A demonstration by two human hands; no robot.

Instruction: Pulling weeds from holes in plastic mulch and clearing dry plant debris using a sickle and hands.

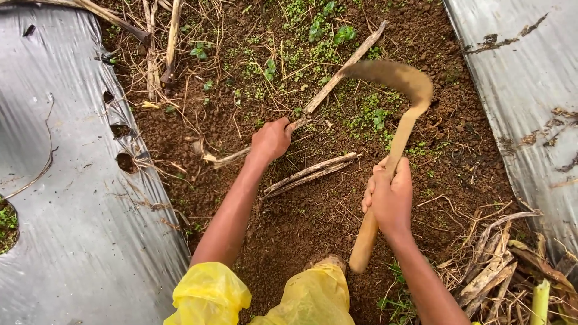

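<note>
Bare soil: left hand (272, 139) apparently grips stalk (337, 77); right hand (390, 198) clenches sickle (394, 90).

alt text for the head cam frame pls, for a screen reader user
Seen from above, a person's right hand grips the wooden handle of a curved sickle raised over bare brown soil, while the left hand grasps a long dry stalk lying among small green weeds. Grey plastic mulch sheets flank the strip; yellow rainwear shows below.

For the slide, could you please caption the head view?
Left hand grips a dry stalk while right hand holds a sickle over weedy soil.
</note>
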